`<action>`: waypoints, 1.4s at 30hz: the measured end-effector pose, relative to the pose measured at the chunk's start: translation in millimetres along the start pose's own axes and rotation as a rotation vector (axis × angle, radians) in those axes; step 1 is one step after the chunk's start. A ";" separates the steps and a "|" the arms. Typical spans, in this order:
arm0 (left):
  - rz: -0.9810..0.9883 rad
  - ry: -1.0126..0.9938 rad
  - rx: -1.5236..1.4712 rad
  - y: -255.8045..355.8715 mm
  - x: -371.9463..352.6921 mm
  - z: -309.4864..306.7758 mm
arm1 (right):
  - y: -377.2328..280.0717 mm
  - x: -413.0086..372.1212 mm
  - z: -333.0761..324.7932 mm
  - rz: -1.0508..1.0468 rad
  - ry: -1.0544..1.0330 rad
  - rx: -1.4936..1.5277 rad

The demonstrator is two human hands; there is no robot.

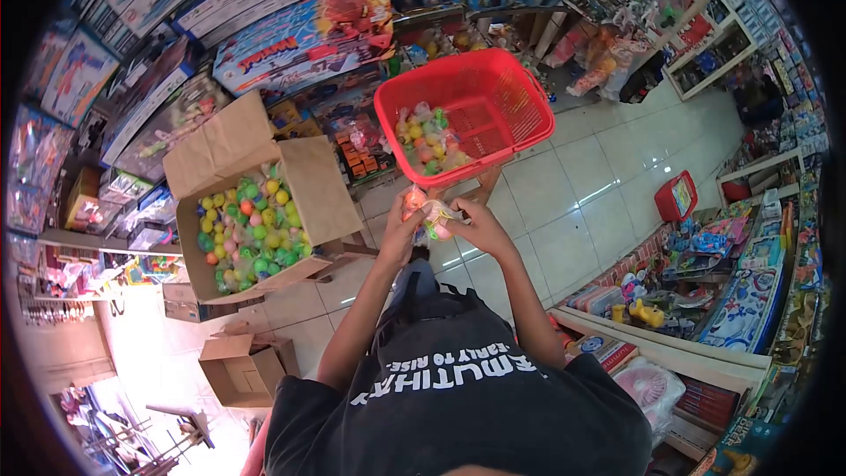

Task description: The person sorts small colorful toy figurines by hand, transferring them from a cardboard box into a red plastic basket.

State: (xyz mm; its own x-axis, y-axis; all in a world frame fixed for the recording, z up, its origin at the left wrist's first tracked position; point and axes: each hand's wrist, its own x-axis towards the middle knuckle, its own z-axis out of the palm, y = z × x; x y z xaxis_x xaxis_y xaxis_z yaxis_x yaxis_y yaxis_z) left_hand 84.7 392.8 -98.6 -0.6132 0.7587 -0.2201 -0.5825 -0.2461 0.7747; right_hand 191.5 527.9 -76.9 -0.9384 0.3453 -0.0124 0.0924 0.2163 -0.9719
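Observation:
Both of my hands are together in front of my chest, just below the near edge of a red plastic basket (520, 128). My left hand (401, 231) is closed on a clear bag with an orange ball (413, 200) in it. My right hand (480, 227) pinches the clear plastic of a small bag with a pink ball (439, 227). Bagged colourful balls (430, 139) lie at the left end of the basket. To the left, an open cardboard box (201, 266) holds several green, yellow, orange and pink balls in clear bags.
A smaller open cardboard box (242, 372) stands on the tiled floor (564, 203) at lower left. Boxed toys (304, 40) line the shelves ahead. At right are a small red basket (677, 197) and a low shelf (652, 344) with toys.

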 end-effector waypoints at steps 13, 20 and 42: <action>0.041 0.018 0.205 -2.3 126.6 41.6 | 22.7 75.1 -101.5 0.018 0.228 0.090; -0.061 0.099 0.158 -28.5 202.6 6.6 | 62.0 154.9 -161.2 0.099 0.022 -0.372; -0.222 0.378 0.418 -55.7 246.3 -33.0 | 204.2 233.3 -135.1 0.333 -1.178 -0.877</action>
State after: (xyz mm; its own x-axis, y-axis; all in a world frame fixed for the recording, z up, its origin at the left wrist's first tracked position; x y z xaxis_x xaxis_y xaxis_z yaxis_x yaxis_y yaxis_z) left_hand -51.5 573.4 -215.5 -0.6928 0.4786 -0.5394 -0.5067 0.2093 0.8364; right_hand 36.4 776.0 -246.5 -0.5186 -0.3311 -0.7883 0.1138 0.8871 -0.4474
